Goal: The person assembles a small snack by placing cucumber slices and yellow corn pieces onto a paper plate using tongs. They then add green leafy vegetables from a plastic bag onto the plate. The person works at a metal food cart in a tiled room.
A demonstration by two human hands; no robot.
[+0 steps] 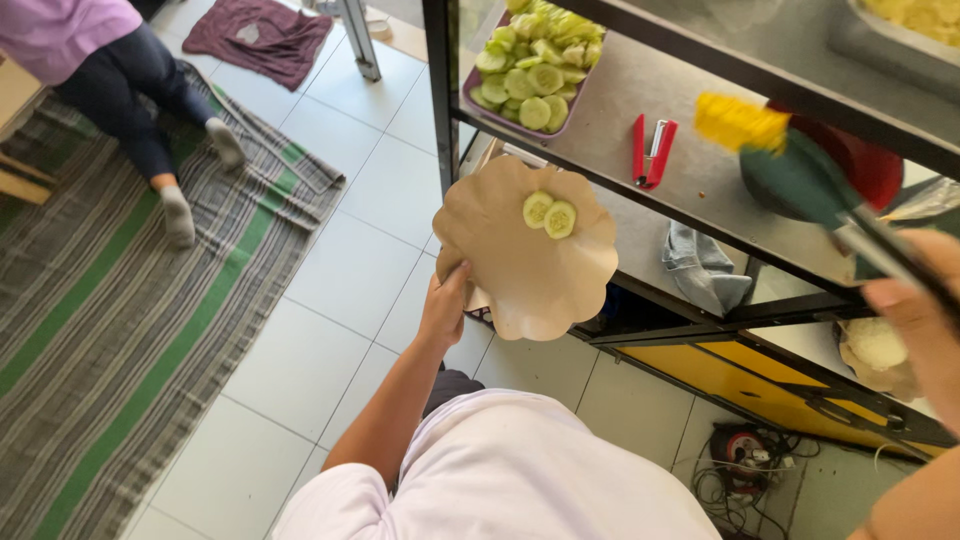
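Note:
My left hand (444,305) grips the near edge of a brown, wavy-edged paper sheet (530,270) and holds it out level beside a metal counter. Two cucumber slices (549,214) lie on the paper. My right hand (920,310) is at the right edge of the view, closed on the handle of dark green tongs (800,180). The tongs' tips pinch a yellow piece of food (738,120) above the counter, to the right of the paper.
A purple tray of cucumber slices (530,70) and a red stapler (650,152) sit on the metal counter (640,110), with a red bowl (870,165) at the right. A person kneels on a striped rug (110,320) at the upper left. Cables (740,470) lie on the tiled floor.

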